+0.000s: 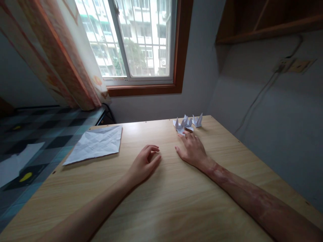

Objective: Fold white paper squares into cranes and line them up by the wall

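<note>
Small folded white paper cranes stand at the far right of the table: one crane (198, 121) a little apart, others bunched beside it, one crane (178, 125) nearest my hand. My right hand (193, 148) reaches to the bunch, palm down with thumb spread and fingers extended. Its fingertips are at the near edge of the closest crane; whether they press on it I cannot tell. My left hand (146, 163) rests on the wooden table (151, 201), fingers loosely curved, a gap between thumb and fingers, holding nothing. A creased sheet of white paper (97, 144) lies to its left.
Beyond the table's left edge is a bed with a checked cover (59, 129), and white paper (20, 163) lies on it. A curtain (63, 53) hangs by the barred window (146, 40). On the right wall are a shelf (267, 28) and a plugged-in cable (259, 92).
</note>
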Available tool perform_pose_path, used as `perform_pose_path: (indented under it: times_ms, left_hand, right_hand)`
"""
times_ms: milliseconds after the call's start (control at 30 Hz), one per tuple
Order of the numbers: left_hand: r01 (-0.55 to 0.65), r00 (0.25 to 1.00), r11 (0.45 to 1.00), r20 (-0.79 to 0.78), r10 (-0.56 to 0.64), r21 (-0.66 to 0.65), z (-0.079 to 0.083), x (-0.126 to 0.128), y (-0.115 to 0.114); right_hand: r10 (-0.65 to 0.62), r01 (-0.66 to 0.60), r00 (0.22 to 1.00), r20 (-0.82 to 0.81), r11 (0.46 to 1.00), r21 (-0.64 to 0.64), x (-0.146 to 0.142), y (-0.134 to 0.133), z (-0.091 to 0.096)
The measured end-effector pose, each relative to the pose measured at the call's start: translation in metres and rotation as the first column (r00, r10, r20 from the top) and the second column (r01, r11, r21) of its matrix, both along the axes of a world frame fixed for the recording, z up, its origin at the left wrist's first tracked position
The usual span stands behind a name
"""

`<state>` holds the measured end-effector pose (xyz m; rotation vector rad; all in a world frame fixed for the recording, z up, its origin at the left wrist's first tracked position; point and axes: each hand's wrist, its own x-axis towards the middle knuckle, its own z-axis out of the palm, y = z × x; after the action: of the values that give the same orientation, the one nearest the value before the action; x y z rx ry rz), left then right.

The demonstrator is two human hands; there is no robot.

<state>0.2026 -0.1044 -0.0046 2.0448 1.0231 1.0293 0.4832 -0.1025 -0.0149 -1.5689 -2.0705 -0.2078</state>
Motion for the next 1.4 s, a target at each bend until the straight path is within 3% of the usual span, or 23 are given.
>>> perform_pose_path:
  times_ms: [67,167,233,400,533,600,700,767,833,900,1033,1167,1400]
  left_hand:
    - [0.027,0.997,0.998,-0.078,-0.023,0.049,0.002,-0.001,-0.002]
    - [0.035,0.986,0.994,-0.165,-0.017,0.105,0.004,-0.004,-0.001]
    - [0.062,0.975,0.99,-0.219,-0.033,0.13,0.007,-0.008,0.001]
    - [0.23,0.911,0.966,-0.375,-0.172,0.116,0.024,-0.021,0.011]
    - [0.365,0.786,0.931,-0.544,-0.293,0.026,0.041,-0.046,0.029]
    - [0.302,0.777,0.953,-0.588,-0.226,0.032,0.05,-0.071,0.045]
    - [0.072,0.795,0.987,-0.606,0.031,0.145,0.063,-0.123,0.072]
    - [-0.068,0.747,0.987,-0.649,0.148,0.147,0.07,-0.161,0.086]
    - [-0.192,0.695,0.976,-0.688,0.207,0.1,0.072,-0.193,0.094]
    - [-0.243,0.684,0.97,-0.706,0.183,0.016,0.072,-0.213,0.096]
    - [-0.132,0.749,0.989,-0.661,0.057,-0.064,0.07,-0.222,0.095]
    - [-0.147,0.785,0.982,-0.619,0.04,-0.123,0.068,-0.221,0.099]
    - [-0.133,0.753,0.99,-0.655,0.069,-0.049,0.072,-0.218,0.104]
  right_hand:
    - [0.16,-0.161,0.987,-0.031,0.987,-0.016,-0.002,-0.005,0.003]
    - [0.46,-0.467,0.884,-0.08,0.876,-0.122,-0.005,-0.009,0.007]
    - [0.538,-0.549,0.836,-0.11,0.817,-0.174,-0.005,-0.01,0.007]
    - [0.541,-0.555,0.832,-0.124,0.813,-0.178,-0.005,-0.008,0.005]
    - [0.541,-0.553,0.833,-0.115,0.812,-0.188,-0.005,-0.006,0.002]
    - [0.544,-0.556,0.831,-0.115,0.81,-0.186,-0.004,-0.006,0.001]
    - [0.544,-0.558,0.83,-0.125,0.81,-0.179,-0.004,-0.006,0.001]
    - [0.544,-0.559,0.829,-0.129,0.81,-0.177,-0.004,-0.006,0.002]
    - [0.542,-0.558,0.83,-0.131,0.811,-0.177,-0.004,-0.006,0.001]
    - [0.542,-0.558,0.83,-0.133,0.811,-0.178,-0.004,-0.006,0.001]
    - [0.536,-0.555,0.832,-0.144,0.813,-0.176,-0.004,-0.006,0.002]
    - [0.533,-0.554,0.832,-0.155,0.814,-0.174,-0.004,-0.007,0.004]
    - [0.535,-0.554,0.832,-0.147,0.813,-0.178,-0.004,-0.007,0.004]
